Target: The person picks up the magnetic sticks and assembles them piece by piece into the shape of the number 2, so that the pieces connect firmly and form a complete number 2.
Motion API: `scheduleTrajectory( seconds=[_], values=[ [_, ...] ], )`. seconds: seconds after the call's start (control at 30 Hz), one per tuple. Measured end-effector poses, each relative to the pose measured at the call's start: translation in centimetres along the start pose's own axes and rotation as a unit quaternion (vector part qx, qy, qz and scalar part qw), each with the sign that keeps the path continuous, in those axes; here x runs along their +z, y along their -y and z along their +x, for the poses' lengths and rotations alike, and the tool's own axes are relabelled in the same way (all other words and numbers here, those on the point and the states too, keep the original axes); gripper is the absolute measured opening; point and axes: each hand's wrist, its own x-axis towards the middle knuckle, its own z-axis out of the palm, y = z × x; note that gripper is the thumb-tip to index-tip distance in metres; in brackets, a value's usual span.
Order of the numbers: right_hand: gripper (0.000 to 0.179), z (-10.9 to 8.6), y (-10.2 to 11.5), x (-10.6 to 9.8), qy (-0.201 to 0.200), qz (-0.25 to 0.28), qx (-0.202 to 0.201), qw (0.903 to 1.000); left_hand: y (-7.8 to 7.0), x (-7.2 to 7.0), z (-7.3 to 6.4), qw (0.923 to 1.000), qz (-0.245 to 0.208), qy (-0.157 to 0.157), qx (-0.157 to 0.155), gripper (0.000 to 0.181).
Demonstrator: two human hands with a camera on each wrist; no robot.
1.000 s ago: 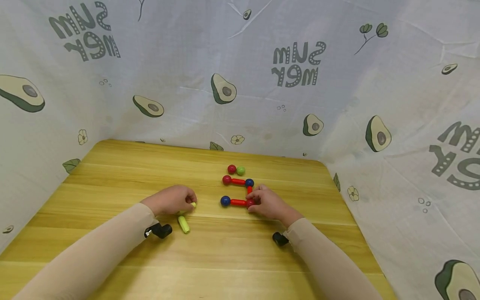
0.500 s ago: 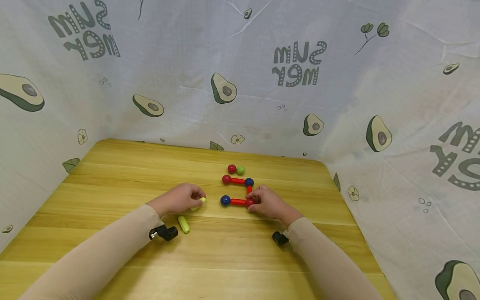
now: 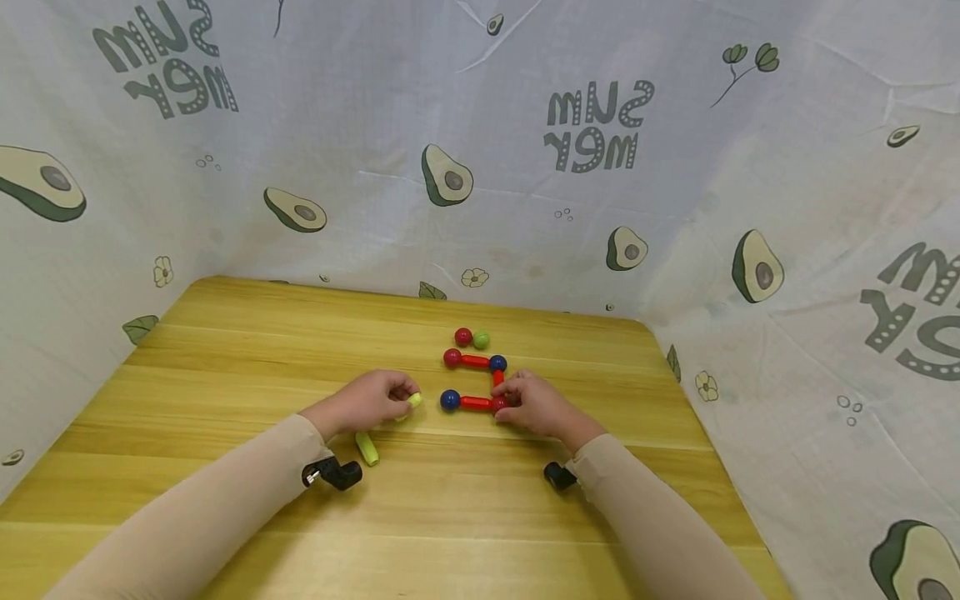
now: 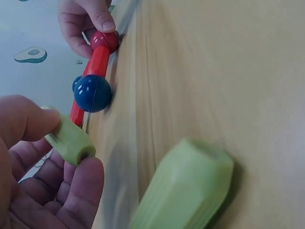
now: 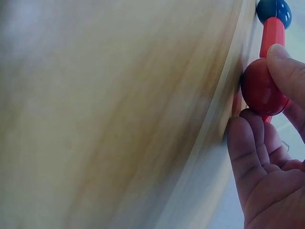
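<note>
My left hand (image 3: 367,402) pinches a light green rod (image 4: 71,140) between thumb and fingers, left of a joined ball-and-rod shape. That shape has three red rods (image 3: 476,403) linking two blue balls and two red ones, bent like a bracket that opens to the left. At its near right corner, thumb and fingers of my right hand (image 3: 536,406) grip a red ball (image 5: 262,88). The near left end is a blue ball (image 4: 93,93), a short way right of the held rod in the head view. A second light green rod (image 3: 367,448) lies on the table below my left hand.
Behind the shape, a loose red ball (image 3: 463,337) and a green ball (image 3: 481,340) sit side by side. The wooden table (image 3: 450,533) is backed by a printed white cloth (image 3: 360,100). Black camera mounts (image 3: 341,475) jut from both wrists.
My left hand has moved to the right with the green rod, closer to the near blue ball. My right hand has stayed on the red ball, and the shape has not moved.
</note>
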Motion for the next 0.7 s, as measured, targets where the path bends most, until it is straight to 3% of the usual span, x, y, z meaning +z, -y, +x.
scheduleTrajectory(
  seconds=[0.27, 0.4, 0.7],
  values=[
    [0.032, 0.0, 0.0, 0.1, 0.0, -0.005, 0.003, 1.0, -0.9, 0.8, -0.6, 0.9966, -0.074, -0.016, -0.033, 0.026],
    [0.031, 0.0, 0.0, 0.1, 0.001, -0.002, 0.008, 1.0, -0.9, 1.0, -0.9, 0.9934, -0.108, -0.009, -0.038, 0.028],
    [0.031, 0.0, 0.1, 0.1, -0.001, -0.001, 0.013, 0.9999, -0.3, 1.3, -1.0, 0.9902, -0.134, -0.003, -0.038, 0.029]
  ],
)
